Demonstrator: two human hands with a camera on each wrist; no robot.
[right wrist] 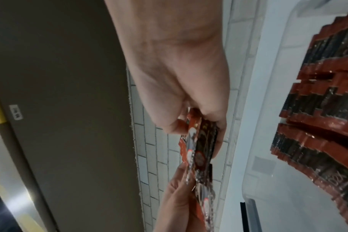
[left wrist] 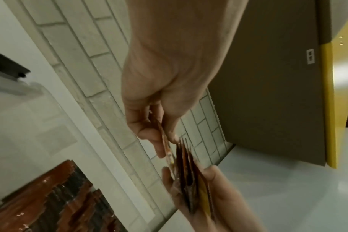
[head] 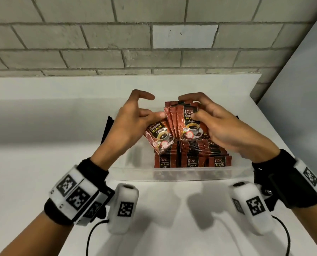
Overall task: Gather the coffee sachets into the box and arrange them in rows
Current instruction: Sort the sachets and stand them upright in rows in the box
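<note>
Both hands over clear box, sorting red coffee sachets

Right hand (head: pixel 226 126) clamps a fanned bunch of red-and-black foil coffee sachets (head: pixel 183 121) between thumb and curled fingers, above the clear plastic rectangular box (head: pixel 172 174); left hand (head: pixel 128 124) pinches one single sachet (head: pixel 158 137), tilted, touching the bunch, index finger curled free above; rows of packed sachets (head: pixel 192 156) stand upright in the box's right part, left part looks bare; sachet count unreadable, lower print hidden behind the frosted front wall; a black object (head: pixel 107 126) behind the box mostly hidden by the left hand, can't identify; wrist views blurred, sachets edge-on only; box sits on white tabletop (head: pixel 43 145), against grey brick wall (head: pixel 98 43); brown panel (left wrist: pixel 268 78) with a yellow edge beside the table.
</note>
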